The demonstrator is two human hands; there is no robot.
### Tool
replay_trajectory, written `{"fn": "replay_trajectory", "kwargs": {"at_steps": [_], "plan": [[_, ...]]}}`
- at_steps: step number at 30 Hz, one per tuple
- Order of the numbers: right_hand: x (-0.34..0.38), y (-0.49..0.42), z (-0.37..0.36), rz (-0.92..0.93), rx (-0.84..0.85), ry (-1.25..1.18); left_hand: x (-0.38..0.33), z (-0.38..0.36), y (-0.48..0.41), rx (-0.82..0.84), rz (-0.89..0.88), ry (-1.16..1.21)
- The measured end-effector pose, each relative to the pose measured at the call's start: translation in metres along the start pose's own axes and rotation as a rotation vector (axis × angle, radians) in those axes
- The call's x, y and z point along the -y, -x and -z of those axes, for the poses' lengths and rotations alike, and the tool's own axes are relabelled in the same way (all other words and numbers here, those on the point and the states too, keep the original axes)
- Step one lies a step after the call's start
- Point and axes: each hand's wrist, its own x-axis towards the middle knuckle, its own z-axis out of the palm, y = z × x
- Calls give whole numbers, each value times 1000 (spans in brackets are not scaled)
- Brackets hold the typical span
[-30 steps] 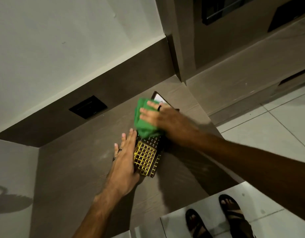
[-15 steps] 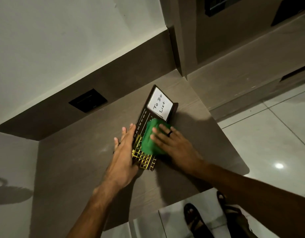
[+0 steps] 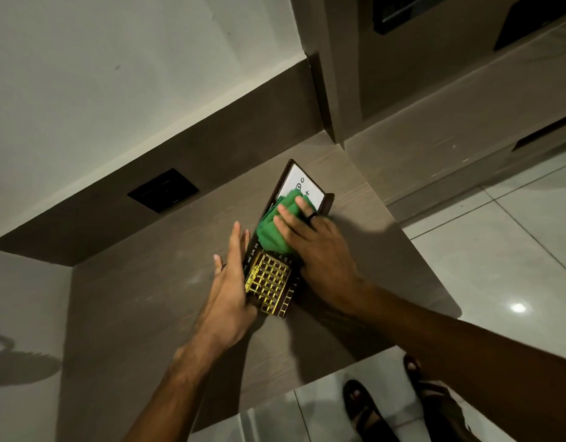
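Observation:
A dark brown desk calendar board (image 3: 283,272) lies flat on a grey-brown wooden counter (image 3: 141,301). It has a gold grid at its near end and a white note card (image 3: 302,183) at its far end. A folded green cloth (image 3: 275,228) lies on the board's middle. My right hand (image 3: 310,240), with a black ring, presses the cloth down with straight fingers; the cloth hides part of the card. My left hand (image 3: 229,285) rests flat against the board's left edge, fingers straight.
A black wall socket plate (image 3: 163,190) sits in the dark backsplash to the left. A cabinet corner (image 3: 323,100) rises behind the counter. White floor tiles (image 3: 498,244) lie to the right. My sandalled feet (image 3: 386,406) show below the counter's front edge.
My right hand slid the green cloth from the board's far end down to its middle, then back up over part of the note card. My left hand stayed against the left edge.

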Motion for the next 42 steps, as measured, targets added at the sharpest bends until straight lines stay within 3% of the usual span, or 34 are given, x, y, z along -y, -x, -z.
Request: {"fn": "replay_trajectory", "kwargs": {"at_steps": [2,4,7,12,17,18,22,25,27,29,31,37,40,42], "plan": [[17,10,-12,75,-16,-5,0,-1,-1,-2,2,1],[31,30,-27,277,67,6,0,-1,-1,15,-51,-24],[10,30,-31,394,101,15,2,0,0,32,-117,-92],[-42,27,-38,38,4,50,1,-1,-2,11,-107,-156],[-45,63,-56,421,103,37,0,0,-1,23,-114,-148],[-55,55,-50,392,78,13,0,0,-1,23,-114,-148],[-115,-3,-10,-23,17,44,-2,2,0,19,-104,-143],[-118,-13,-9,-131,-81,69,-3,2,0,27,-103,-141],[-89,13,-30,-80,-133,34,-3,2,0,25,-101,-143],[-59,45,-51,195,-49,76,-3,2,0,18,-110,-153],[-62,49,-52,343,46,160,-2,1,0,17,-116,-171],[-118,-9,-3,-5,-105,191,-2,0,0,19,-114,-156],[-86,1,-13,-223,-132,66,-2,-1,-1,20,-105,-156],[-51,30,-28,-72,-56,-40,0,-1,-1,6,-101,-154]]}}
